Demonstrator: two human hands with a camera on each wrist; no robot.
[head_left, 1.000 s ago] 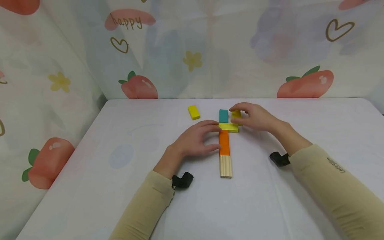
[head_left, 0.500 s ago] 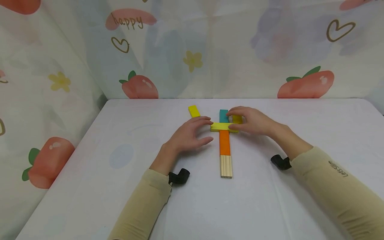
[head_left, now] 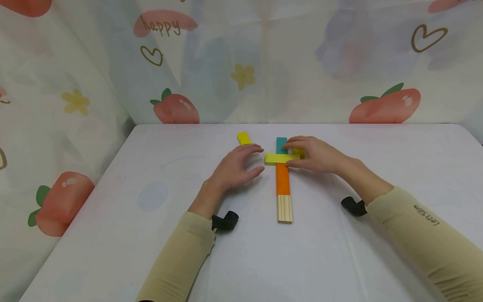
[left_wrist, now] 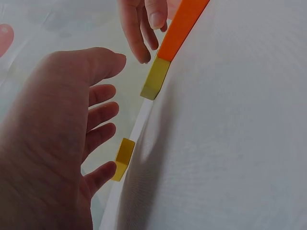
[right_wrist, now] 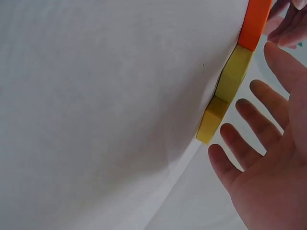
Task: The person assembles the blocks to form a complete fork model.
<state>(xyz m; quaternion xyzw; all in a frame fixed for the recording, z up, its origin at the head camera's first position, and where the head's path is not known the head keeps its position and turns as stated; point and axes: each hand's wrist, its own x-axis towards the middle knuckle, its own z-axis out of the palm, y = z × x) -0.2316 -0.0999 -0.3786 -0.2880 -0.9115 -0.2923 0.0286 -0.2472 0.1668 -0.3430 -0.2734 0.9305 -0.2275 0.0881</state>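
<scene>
Flat blocks form a line on the white table: a plain wood block nearest, an orange block, a light yellow block lying crosswise, and a teal block behind. A darker yellow block sits at the crosspiece's right end, partly covered by my right hand. That hand's thumb and fingers are spread around the crosspiece's right end; the right wrist view shows the fingers extended, gripping nothing. To the left, my left hand hovers, fingers loosely bent, holding nothing. Beyond it lies another yellow block, partly hidden.
A white cloth covers the table, and a fruit-printed curtain hangs behind and at the left. Black wrist-worn cameras, the left one and the right one, stick out beside the sleeves.
My left hand has drawn back left from the blocks, uncovering the crosspiece's left end. My right hand has come slightly nearer, over the crosspiece's right part. The blocks look unmoved.
</scene>
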